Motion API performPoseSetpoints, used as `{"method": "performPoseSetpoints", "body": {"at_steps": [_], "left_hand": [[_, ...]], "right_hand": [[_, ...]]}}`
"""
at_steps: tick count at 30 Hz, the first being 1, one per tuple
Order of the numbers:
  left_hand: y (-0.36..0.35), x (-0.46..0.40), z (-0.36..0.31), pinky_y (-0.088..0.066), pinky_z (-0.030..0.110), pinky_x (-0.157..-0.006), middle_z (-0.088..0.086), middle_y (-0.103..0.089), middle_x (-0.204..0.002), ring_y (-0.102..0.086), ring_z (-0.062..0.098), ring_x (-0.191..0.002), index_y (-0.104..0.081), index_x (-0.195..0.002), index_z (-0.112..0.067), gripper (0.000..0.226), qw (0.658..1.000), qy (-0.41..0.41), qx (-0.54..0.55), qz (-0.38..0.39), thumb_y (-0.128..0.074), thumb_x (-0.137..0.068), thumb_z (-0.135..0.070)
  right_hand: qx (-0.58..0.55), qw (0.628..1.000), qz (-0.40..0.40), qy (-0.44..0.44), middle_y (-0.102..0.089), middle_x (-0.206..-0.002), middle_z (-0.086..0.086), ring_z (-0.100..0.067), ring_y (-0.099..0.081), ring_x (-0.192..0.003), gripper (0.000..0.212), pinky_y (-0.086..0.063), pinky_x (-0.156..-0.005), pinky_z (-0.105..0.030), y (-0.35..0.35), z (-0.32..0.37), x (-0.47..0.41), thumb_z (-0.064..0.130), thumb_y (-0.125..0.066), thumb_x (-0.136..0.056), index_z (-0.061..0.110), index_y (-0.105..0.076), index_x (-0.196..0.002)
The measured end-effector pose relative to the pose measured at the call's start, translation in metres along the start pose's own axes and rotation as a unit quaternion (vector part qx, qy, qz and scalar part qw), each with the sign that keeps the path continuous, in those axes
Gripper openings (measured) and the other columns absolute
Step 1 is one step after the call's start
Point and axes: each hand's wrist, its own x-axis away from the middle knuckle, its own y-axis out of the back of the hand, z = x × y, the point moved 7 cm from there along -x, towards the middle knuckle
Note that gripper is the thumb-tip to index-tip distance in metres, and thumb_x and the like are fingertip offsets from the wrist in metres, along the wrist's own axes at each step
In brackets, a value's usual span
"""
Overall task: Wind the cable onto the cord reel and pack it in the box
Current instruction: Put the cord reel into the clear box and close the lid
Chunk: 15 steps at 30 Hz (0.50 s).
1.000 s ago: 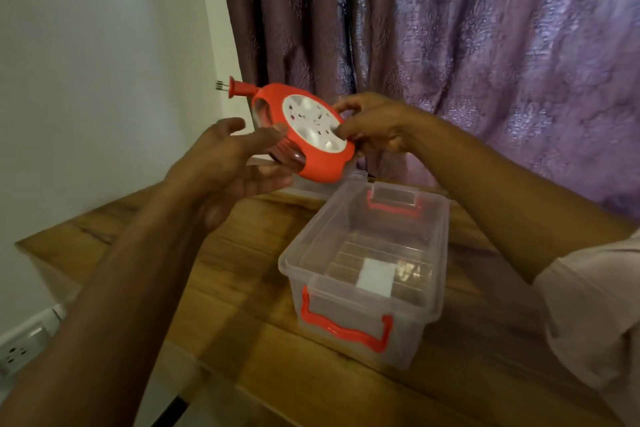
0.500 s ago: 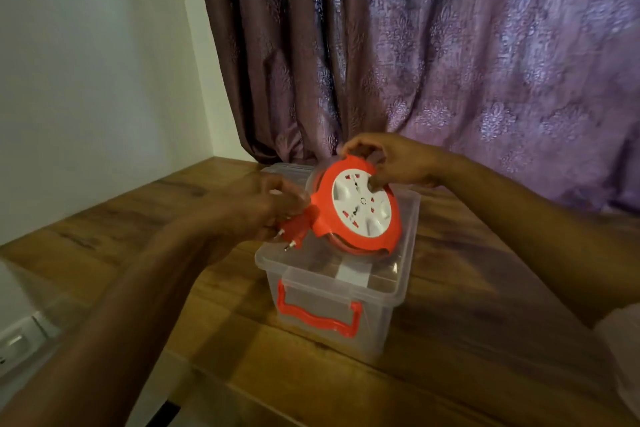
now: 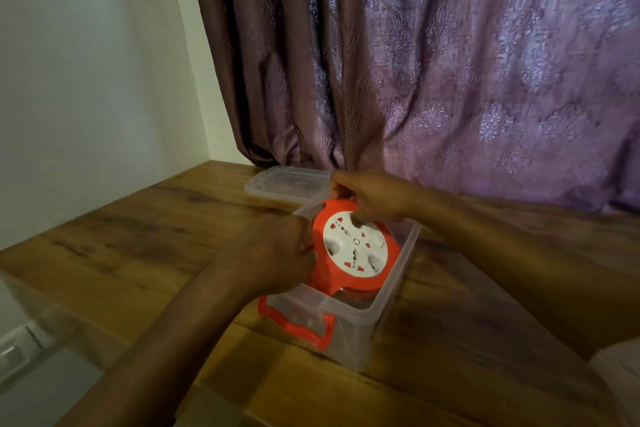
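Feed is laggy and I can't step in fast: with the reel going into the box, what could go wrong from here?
1. The cord reel sits tilted at the clear box's rim, which it nearly spans; it may jam or stay propped.
2. The left hand is between reel and box wall; its fingers could get pinched.
3. The lid lies apart behind the box, so closing remains; a proud reel could block it.

Bare forearms; a pale, perhaps white, sleeve [image 3: 620, 378] at right.
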Motion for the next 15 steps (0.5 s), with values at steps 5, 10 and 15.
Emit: {"method": "performPoseSetpoints", "body": {"at_steps": [5, 10, 15], "left_hand": [[0.026, 0.001, 0.019, -0.058, 0.039, -0.075, 0.003, -0.076, -0.09, -0.07, 0.022, -0.077, -0.07, -0.085, -0.027, 0.017, 0.981, -0.018, 0.113, -0.156, -0.058, -0.092, -0.018], [0.036, -0.053, 0.085, -0.057, 0.039, -0.083, 0.007, -0.074, -0.097, -0.068, 0.028, -0.085, -0.07, -0.091, -0.022, 0.017, 0.942, 0.035, 0.216, -0.254, -0.057, -0.095, -0.012], [-0.038, -0.155, 0.108, -0.045, 0.033, -0.104, 0.011, -0.059, -0.141, -0.059, 0.025, -0.123, -0.052, -0.141, -0.017, 0.043, 0.998, 0.025, 0.032, -0.048, -0.057, -0.099, -0.026]], "right_hand": [[0.016, 0.999, 0.051, 0.009, -0.055, -0.094, 0.012, -0.006, -0.052, -0.08, 0.042, -0.045, -0.064, -0.021, 0.001, 0.002, -0.004, 0.015, -0.071, -0.073, 0.025, -0.048, -0.107], [-0.112, 0.992, -0.06, 0.023, -0.064, -0.095, 0.012, -0.006, -0.058, -0.089, 0.028, -0.045, -0.082, -0.024, 0.033, -0.012, -0.014, 0.002, -0.06, -0.077, 0.016, -0.067, -0.101], [-0.099, 0.99, -0.102, -0.021, -0.069, -0.099, 0.005, -0.009, -0.063, -0.091, 0.024, -0.05, -0.081, -0.027, 0.033, -0.033, -0.035, 0.004, -0.06, -0.082, 0.019, -0.069, -0.098]]}}
